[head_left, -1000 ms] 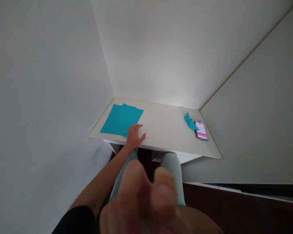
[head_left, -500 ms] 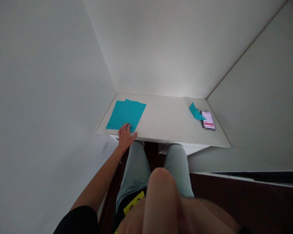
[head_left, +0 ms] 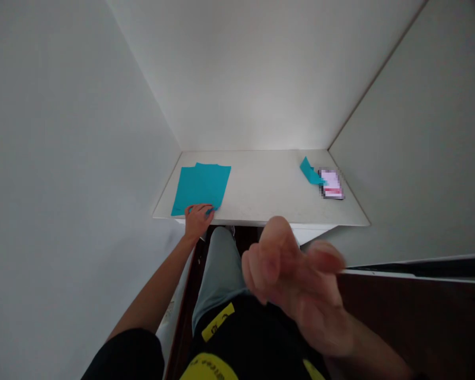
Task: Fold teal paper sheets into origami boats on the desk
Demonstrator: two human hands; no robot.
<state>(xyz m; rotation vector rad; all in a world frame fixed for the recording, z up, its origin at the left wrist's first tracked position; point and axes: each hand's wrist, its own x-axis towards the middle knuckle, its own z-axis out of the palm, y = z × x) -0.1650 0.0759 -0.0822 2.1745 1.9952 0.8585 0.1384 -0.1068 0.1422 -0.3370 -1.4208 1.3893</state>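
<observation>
Here we are over the white desk [head_left: 261, 190], mid-frame, and the teal paper sheets [head_left: 201, 184] lie overlapping and slightly offset on its left part, left of centre in our picture. Our left hand [head_left: 198, 219] is right there at their near edge, fingers curled over the paper, teal showing between thumb and fingers; whether it's a firm pinch, we can't tell. And look at our right hand [head_left: 301, 287]! It's up close to the camera at lower right of centre, blurred, fingers loosely bent, thumb apart, nothing in its grasp. Over at the desk's right end we have a folded teal paper strip [head_left: 311, 173], its tip lying over a pixelated phone [head_left: 332, 184]. Down at the bottom, our light jeans [head_left: 219, 264] and black shirt [head_left: 257, 338] with yellow prints.
</observation>
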